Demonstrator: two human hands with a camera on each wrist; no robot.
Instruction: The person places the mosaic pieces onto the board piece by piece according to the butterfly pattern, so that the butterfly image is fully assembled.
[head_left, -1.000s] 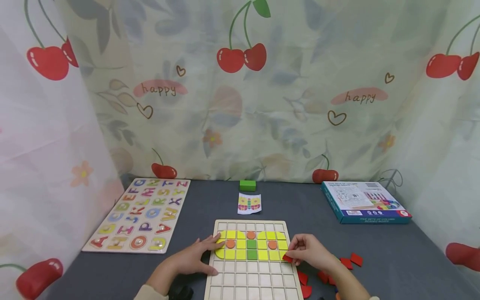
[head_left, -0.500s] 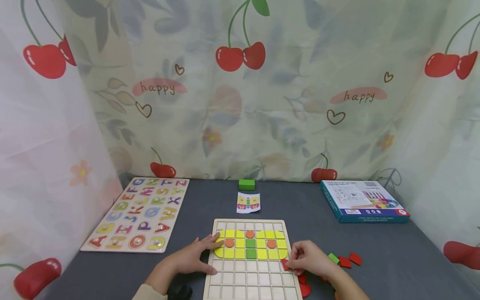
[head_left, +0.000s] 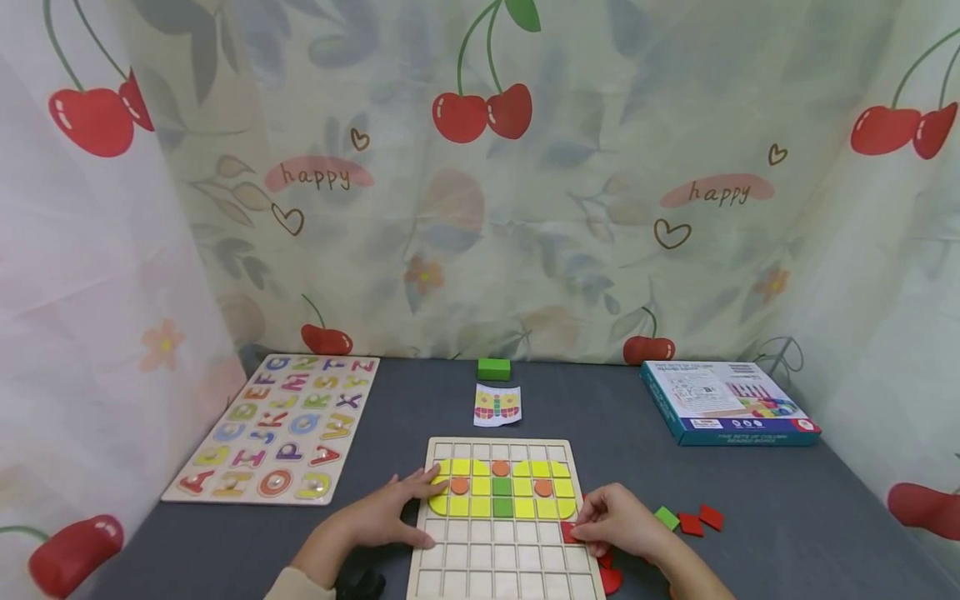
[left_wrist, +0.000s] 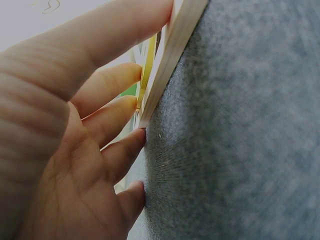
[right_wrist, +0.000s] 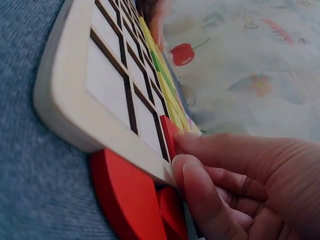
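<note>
A wooden grid board [head_left: 505, 560] lies flat, its upper cells filled with yellow, green and orange pieces. My left hand [head_left: 384, 510] rests on the board's left edge with fingers spread, the fingertips touching the yellow pieces and the rim; the left wrist view shows the fingers [left_wrist: 117, 117] against that side. At the right edge, my right hand [head_left: 621, 523] pinches a red tile [head_left: 569, 532] at the rightmost cell just below the yellow pieces. In the right wrist view, thumb and finger meet at this red tile [right_wrist: 170, 135], partly hiding it.
Loose red pieces [head_left: 611, 579] lie beside the board's right edge, with red tiles [head_left: 691, 524] and a green tile [head_left: 667, 518] farther right. Behind the board are a butterfly picture card [head_left: 497, 405] and green block [head_left: 493, 369]. An alphabet board [head_left: 273, 433] lies left, a box [head_left: 731, 404] right.
My right hand has moved slightly down along the board's right edge with the red tile, which now lies flatter in the cell below the yellow pieces. My left hand stays in place.
</note>
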